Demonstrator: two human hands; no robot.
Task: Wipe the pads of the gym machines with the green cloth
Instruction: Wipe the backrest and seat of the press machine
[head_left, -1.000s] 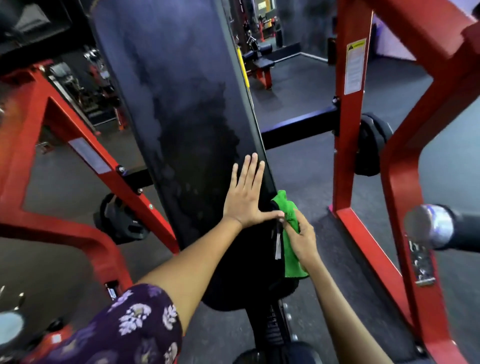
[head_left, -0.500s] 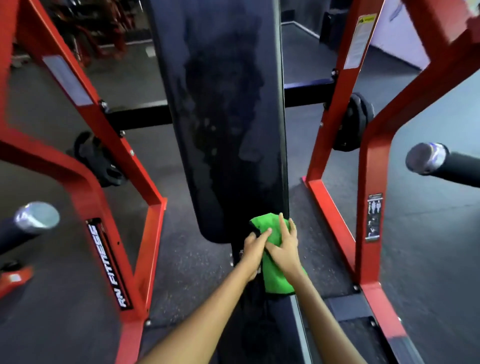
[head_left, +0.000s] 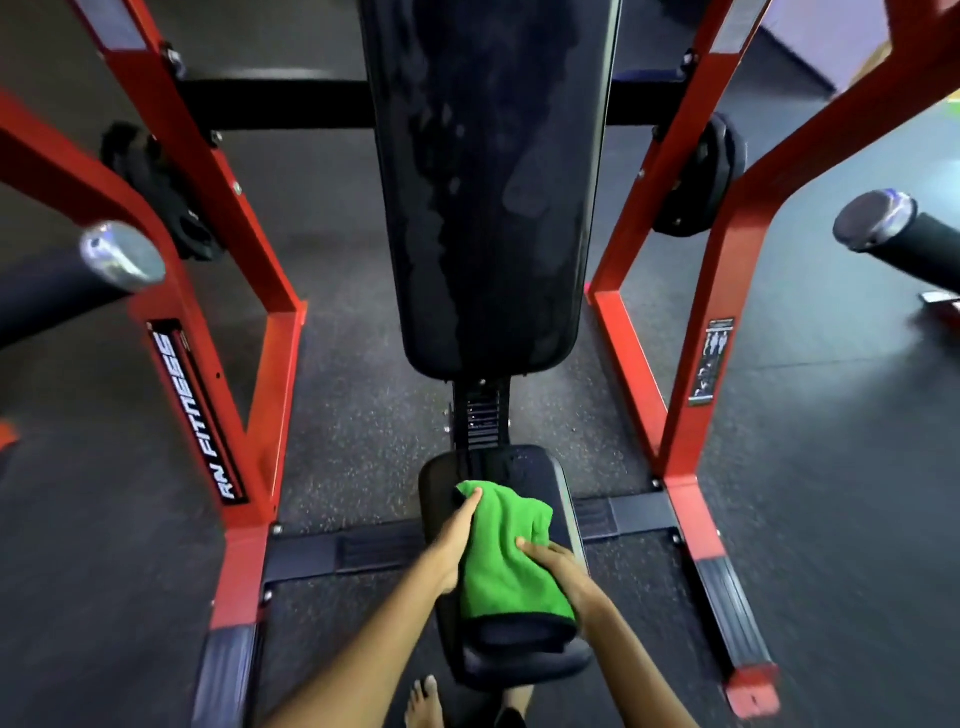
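Down on the seat pad (head_left: 558, 506), below the damp-streaked back pad (head_left: 493, 182) they have just left, both hands, left hand (head_left: 457, 540) and right hand (head_left: 558, 569), seemingly pinch the green cloth (head_left: 501, 556), so seat wiping comes next.

The scene is dim and evenly lit, with soft sheen and streaky reflections on the black back pad (head_left: 488, 171) at upper centre. Wide-angle distortion bows the red frame (head_left: 249, 291) outward toward both edges. Motion blur smears the lower right corner and the left bar end (head_left: 122, 257).
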